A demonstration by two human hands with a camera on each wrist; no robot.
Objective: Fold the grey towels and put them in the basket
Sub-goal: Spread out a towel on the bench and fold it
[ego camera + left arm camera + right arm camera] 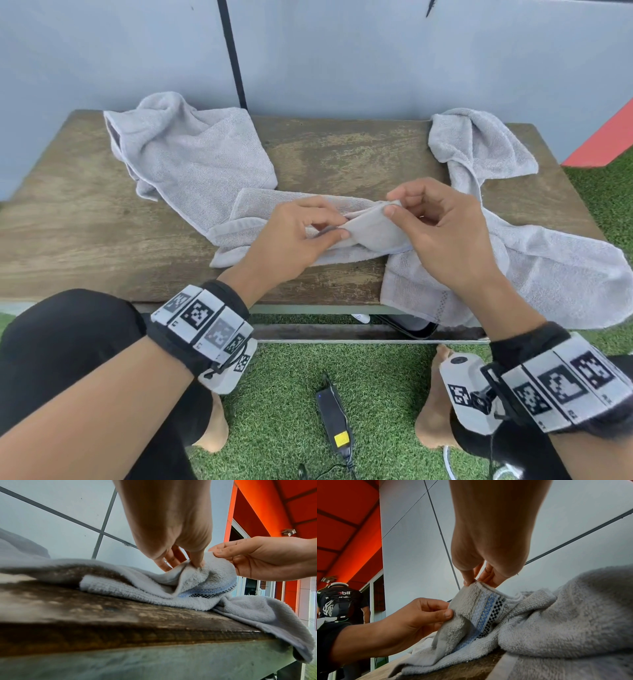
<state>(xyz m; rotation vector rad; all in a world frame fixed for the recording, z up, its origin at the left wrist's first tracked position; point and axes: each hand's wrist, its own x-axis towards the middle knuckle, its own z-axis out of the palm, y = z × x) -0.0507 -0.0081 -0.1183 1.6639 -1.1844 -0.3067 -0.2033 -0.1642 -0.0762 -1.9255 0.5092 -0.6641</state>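
The grey towel [294, 219] lies partly folded at the middle of the wooden tabletop [68, 226], its blue-striped end lifted. The left hand [294, 240] pinches one corner of that end between thumb and fingers; the right hand [442, 229] pinches the other. Two more crumpled grey towels lie at back left [191, 154] and right [534, 246].

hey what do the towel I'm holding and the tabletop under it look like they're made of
Towel: looks like cotton terry, matte and fuzzy, with a looped pile and a flat woven band of blue and dark checks near the end; the fibre itself can't be confirmed. Both hands pinch it.

Tabletop: appears to be wood, maybe plywood, with visible grain and a worn, blotchy, unvarnished-looking brown surface.
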